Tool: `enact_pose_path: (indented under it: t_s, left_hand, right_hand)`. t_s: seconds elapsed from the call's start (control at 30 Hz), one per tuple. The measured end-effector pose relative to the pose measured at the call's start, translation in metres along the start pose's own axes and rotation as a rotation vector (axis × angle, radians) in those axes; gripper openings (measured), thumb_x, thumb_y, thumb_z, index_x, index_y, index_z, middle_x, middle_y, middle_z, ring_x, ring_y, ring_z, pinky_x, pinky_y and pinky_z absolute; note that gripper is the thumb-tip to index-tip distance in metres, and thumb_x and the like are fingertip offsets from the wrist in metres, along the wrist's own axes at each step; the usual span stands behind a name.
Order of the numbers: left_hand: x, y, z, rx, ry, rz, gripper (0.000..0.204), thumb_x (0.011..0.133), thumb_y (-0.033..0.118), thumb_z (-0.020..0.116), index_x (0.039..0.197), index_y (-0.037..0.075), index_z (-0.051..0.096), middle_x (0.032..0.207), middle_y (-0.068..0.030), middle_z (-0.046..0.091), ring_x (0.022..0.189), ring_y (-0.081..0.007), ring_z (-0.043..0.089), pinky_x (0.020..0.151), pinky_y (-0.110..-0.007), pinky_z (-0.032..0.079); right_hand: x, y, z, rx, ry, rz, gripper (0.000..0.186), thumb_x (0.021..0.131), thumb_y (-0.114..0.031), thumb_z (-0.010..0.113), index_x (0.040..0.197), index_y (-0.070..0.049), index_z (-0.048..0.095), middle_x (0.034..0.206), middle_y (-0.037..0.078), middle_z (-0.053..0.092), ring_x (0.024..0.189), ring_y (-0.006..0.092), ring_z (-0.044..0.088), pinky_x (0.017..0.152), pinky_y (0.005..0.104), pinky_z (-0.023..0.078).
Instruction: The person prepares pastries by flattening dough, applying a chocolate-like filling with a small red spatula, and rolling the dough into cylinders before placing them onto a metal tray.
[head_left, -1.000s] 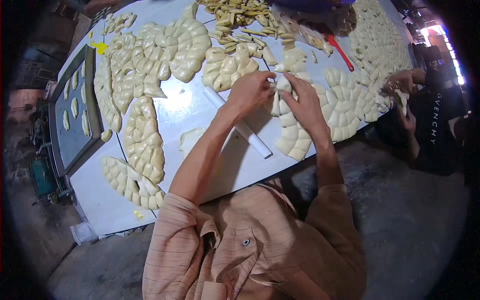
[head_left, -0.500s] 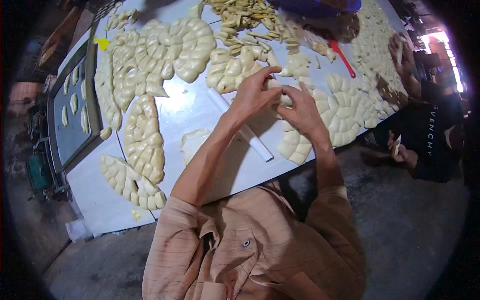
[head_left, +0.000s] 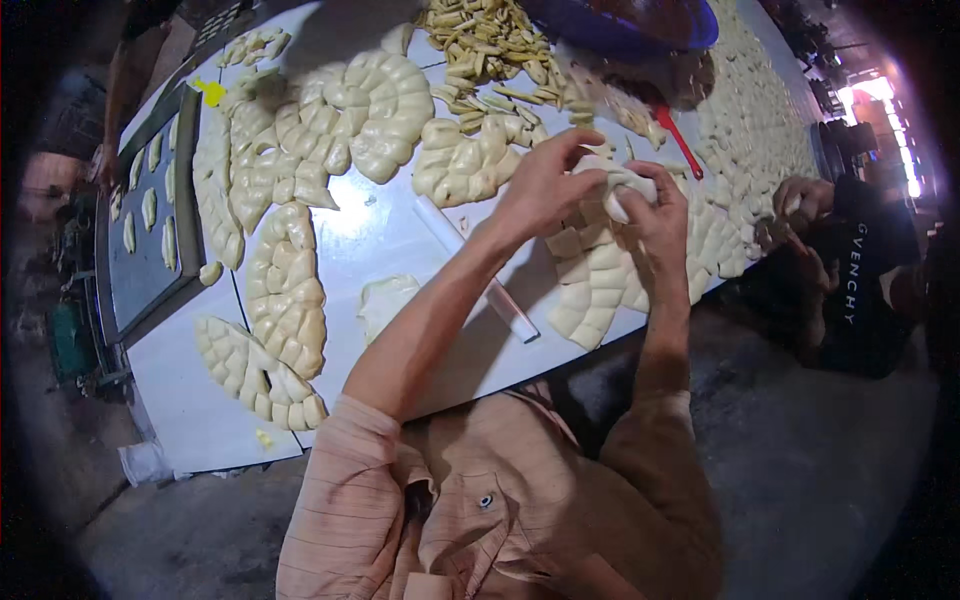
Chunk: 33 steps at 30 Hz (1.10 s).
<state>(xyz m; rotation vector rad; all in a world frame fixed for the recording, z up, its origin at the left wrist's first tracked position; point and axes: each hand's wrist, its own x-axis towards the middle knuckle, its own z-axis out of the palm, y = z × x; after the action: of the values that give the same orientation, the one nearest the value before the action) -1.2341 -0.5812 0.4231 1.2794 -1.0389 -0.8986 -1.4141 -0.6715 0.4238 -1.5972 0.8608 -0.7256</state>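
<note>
Between my hands a soft, pale piece of dough (head_left: 632,178) is held up over the table. My left hand (head_left: 548,190) pinches its left side with thumb and fingers. My right hand (head_left: 660,215) is curled round its right side, thumb pressed onto it. Just below lie rows of cut dough pieces (head_left: 590,285), pressed side by side. A white rolling pin (head_left: 505,305) rests slantwise under my left forearm. To its left is a thin flat sheet of dough (head_left: 385,300).
A pile of banana-like slices (head_left: 490,40) lies at the back beside a blue basin (head_left: 640,30) and a red-handled tool (head_left: 682,145). More dough (head_left: 285,290) covers the left. A dark tray (head_left: 145,260) carries shaped pieces. At right a co-worker (head_left: 850,280) handles something small.
Both hands have shifted right, and the dough piece now shows between them, lifted and folded. The co-worker's hands have come together near the table edge. The view has tilted slightly.
</note>
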Motion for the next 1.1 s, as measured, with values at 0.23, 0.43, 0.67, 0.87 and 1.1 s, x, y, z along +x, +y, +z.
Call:
enact_pose_path:
  t_s: [0.23, 0.43, 0.67, 0.87, 1.1]
  left_hand:
    - [0.062, 0.032, 0.051, -0.065, -0.051, 0.098, 0.06, 0.092, 0.024, 0.07, 0.145, 0.003, 0.052, 0.13, -0.0195, 0.065, 0.113, -0.0265, 0.066, 0.094, -0.037, 0.052]
    - [0.049, -0.018, 0.061, 0.195, 0.02, 0.15, 0.061, 0.087, 0.029, 0.069, 0.141, 0.004, 0.056, 0.132, -0.0226, 0.063, 0.118, -0.0348, 0.063, 0.099, -0.041, 0.049]
    - [-0.029, -0.001, 0.028, 0.326, -0.12, 0.063, 0.042, 0.091, 0.031, 0.068, 0.124, 0.003, 0.068, 0.114, -0.0211, 0.071, 0.104, -0.0344, 0.07, 0.087, -0.044, 0.055]
    - [-0.096, 0.011, -0.032, 0.416, -0.055, -0.072, 0.04, 0.095, 0.033, 0.068, 0.125, 0.005, 0.067, 0.115, -0.0152, 0.072, 0.098, -0.03, 0.071, 0.082, -0.041, 0.057]
    - [-0.155, 0.023, -0.084, 0.493, 0.14, -0.171, 0.041, 0.096, 0.032, 0.07, 0.129, 0.007, 0.067, 0.111, -0.0112, 0.074, 0.073, -0.0177, 0.066, 0.067, -0.033, 0.054]
  right_hand:
    - [0.016, 0.04, -0.046, 0.109, 0.316, 0.066, 0.032, 0.094, -0.01, 0.067, 0.124, -0.001, 0.064, 0.11, 0.007, 0.067, 0.097, 0.0139, 0.063, 0.088, 0.0303, 0.052]
    - [0.016, 0.047, -0.035, -0.439, 0.083, 0.191, 0.039, 0.098, -0.011, 0.061, 0.136, -0.004, 0.06, 0.123, 0.014, 0.064, 0.105, 0.027, 0.065, 0.094, 0.0369, 0.05]
    - [0.014, 0.048, -0.018, -1.115, 0.315, -0.319, 0.041, 0.094, -0.016, 0.066, 0.133, -0.007, 0.062, 0.134, 0.022, 0.056, 0.124, 0.0384, 0.056, 0.105, 0.0458, 0.044]
    - [0.015, 0.005, 0.029, -0.822, 0.169, -0.398, 0.036, 0.092, -0.019, 0.067, 0.123, 0.0, 0.065, 0.117, 0.016, 0.067, 0.112, 0.0346, 0.059, 0.098, 0.045, 0.046]
    - [0.044, 0.019, 0.081, -1.011, -0.018, -0.327, 0.044, 0.09, -0.031, 0.07, 0.125, -0.005, 0.068, 0.119, 0.015, 0.068, 0.113, 0.0327, 0.06, 0.095, 0.0481, 0.046]
